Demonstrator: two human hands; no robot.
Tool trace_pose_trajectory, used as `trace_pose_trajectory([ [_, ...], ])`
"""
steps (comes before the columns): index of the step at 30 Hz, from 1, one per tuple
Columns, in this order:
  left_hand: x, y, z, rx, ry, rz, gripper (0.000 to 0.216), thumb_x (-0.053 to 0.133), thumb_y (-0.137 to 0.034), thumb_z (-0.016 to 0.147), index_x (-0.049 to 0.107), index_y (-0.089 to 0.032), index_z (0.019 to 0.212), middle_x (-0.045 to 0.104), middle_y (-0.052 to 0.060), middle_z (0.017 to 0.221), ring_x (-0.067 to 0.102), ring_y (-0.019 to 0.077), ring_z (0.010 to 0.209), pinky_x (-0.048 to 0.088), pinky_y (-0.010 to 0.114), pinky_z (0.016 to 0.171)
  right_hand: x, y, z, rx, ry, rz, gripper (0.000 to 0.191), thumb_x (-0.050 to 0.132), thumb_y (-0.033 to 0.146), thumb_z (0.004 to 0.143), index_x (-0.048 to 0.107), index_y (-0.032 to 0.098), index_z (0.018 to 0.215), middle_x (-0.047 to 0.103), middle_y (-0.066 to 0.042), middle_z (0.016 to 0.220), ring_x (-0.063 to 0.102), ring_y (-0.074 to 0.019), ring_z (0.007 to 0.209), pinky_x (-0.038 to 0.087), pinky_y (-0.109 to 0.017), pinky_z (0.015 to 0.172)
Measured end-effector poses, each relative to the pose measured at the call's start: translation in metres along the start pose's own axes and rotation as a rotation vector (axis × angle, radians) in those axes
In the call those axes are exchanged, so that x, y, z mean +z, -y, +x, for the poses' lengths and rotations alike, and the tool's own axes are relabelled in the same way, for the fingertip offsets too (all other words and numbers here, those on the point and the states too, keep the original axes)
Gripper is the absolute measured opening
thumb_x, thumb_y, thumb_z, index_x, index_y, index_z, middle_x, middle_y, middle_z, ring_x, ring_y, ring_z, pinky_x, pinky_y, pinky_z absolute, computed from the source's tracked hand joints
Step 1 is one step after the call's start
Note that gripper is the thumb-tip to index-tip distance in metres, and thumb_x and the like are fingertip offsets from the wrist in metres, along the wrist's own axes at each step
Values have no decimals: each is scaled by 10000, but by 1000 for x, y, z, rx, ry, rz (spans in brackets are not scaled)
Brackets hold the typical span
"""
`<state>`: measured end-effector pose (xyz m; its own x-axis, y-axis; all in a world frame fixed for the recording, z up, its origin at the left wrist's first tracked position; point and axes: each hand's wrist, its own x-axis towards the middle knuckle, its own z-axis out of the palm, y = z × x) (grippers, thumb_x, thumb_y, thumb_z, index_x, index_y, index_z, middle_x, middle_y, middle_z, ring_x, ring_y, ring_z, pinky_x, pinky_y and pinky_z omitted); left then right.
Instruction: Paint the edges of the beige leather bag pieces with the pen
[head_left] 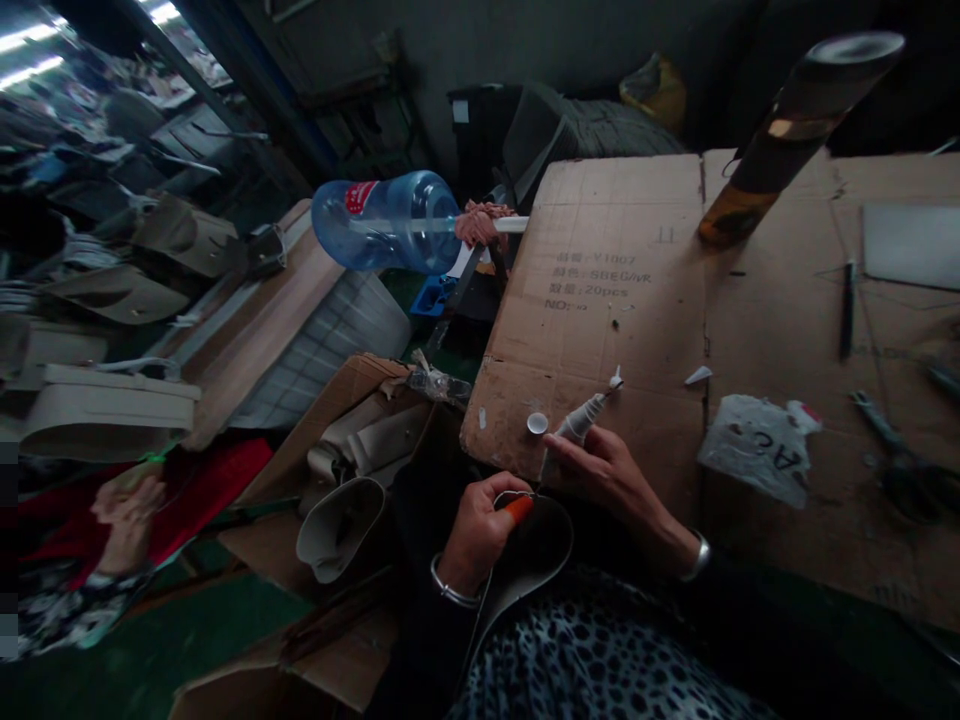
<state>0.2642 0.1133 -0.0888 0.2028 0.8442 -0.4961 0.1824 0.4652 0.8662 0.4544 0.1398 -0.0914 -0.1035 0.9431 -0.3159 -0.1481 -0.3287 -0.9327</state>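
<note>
My left hand [480, 530] is closed, an orange cover on its thumb, pinching the edge of a pale bag piece [551, 565] on my lap. The piece is curved and looks dark inside. My right hand [615, 475] is closed around a white tapered bottle [577, 422] at the cardboard's near edge. Its narrow end points up and away; a thin tip shows below my fingers, close to the left thumb. A small white cap [537, 424] lies left of the bottle.
Cardboard [637, 240] covers the table, bearing a bottle of amber liquid [750, 190], a plastic bag [757, 450], scissors [911, 480] and a black pen [847, 310]. A blue water jug [390, 220] lies beyond its left edge. Pale bags [345, 530] fill a box. Another person's hand [127, 510] is at left.
</note>
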Motion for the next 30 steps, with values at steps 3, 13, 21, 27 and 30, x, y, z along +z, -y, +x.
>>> trace_pose_trajectory([
  [3, -5, 4, -3, 9, -5, -30, 97, 713, -243, 714, 704, -149, 737, 621, -7, 660, 514, 124, 637, 388, 239, 615, 2, 4, -2, -45, -24, 0, 477, 721, 637, 776, 624, 169, 773, 577, 21, 662, 498, -108, 581, 398, -252, 531],
  [13, -123, 35, -47, 69, -720, -568, 440, 905, -307, 496, 673, -183, 849, 706, -19, 700, 622, 144, 611, 482, 258, 637, 50, -9, -11, -288, 288, -185, 318, 595, 407, 954, 632, 277, 1243, 741, -40, 898, 654, -164, 734, 540, -286, 673],
  [21, -187, 110, -100, 122, -1310, -556, 381, 861, -282, 455, 689, -172, 776, 672, -44, 670, 574, 118, 638, 436, 247, 652, 97, -79, 25, -486, 712, -432, 356, 578, 290, 921, 678, 296, 1262, 760, -86, 1141, 746, -231, 975, 600, -330, 846],
  [27, -183, 143, -107, 108, -1415, -607, 349, 819, -274, 469, 695, -157, 774, 670, -24, 664, 563, 122, 613, 432, 267, 641, 91, -144, 41, -410, 669, -410, 397, 532, 252, 905, 688, 262, 1269, 720, -124, 1263, 745, -272, 1038, 625, -373, 877],
  [30, -184, 145, -106, 97, -1422, -607, 343, 812, -265, 473, 703, -160, 782, 674, -20, 681, 571, 126, 624, 439, 272, 646, 92, -149, 34, -490, 697, -450, 418, 560, 229, 889, 672, 270, 1290, 719, -105, 1268, 732, -262, 1076, 607, -372, 940],
])
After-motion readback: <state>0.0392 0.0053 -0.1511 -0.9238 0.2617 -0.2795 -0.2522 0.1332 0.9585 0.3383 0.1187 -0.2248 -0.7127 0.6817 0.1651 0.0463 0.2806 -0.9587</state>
